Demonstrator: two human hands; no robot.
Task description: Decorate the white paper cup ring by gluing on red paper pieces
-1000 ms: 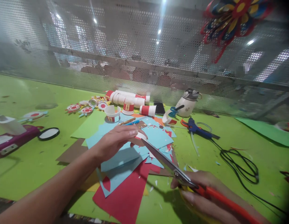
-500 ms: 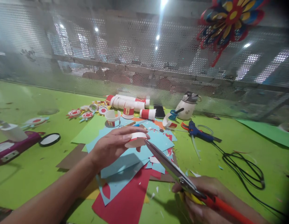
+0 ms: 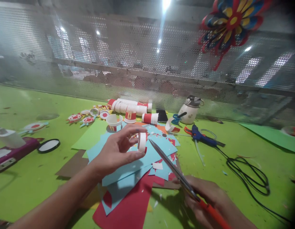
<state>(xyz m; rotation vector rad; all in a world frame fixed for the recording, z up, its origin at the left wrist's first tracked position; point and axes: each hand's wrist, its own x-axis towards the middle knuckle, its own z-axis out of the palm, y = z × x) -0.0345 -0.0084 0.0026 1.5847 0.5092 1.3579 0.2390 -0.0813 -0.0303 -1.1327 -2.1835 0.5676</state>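
Between the thumb and fingers of my left hand (image 3: pixel 116 149) is a cut paper cup base (image 3: pixel 142 142), a short white ring with a little red, turned on its edge. My right hand (image 3: pixel 204 194) grips scissors (image 3: pixel 171 163) with red handles. Their blades look closed, and the tips point at the cup base, slightly apart from it. Beneath both hands lie light blue paper sheets (image 3: pixel 123 171) and a red sheet (image 3: pixel 128 203), with small paper scraps (image 3: pixel 157 166) scattered on top.
Paper cups (image 3: pixel 130 108) lie stacked at the back, near paper turtle shapes (image 3: pixel 87 120). A blue glue gun (image 3: pixel 202 136) with a coiled black cord (image 3: pixel 249 171) is at right, a bottle (image 3: pixel 189 111) behind it. A purple power strip (image 3: pixel 18 152) stands left.
My left hand has turned the cup base from lying flat to standing on edge, its thumb now below. The scissors' tips have come away from the base, and their blades have closed.
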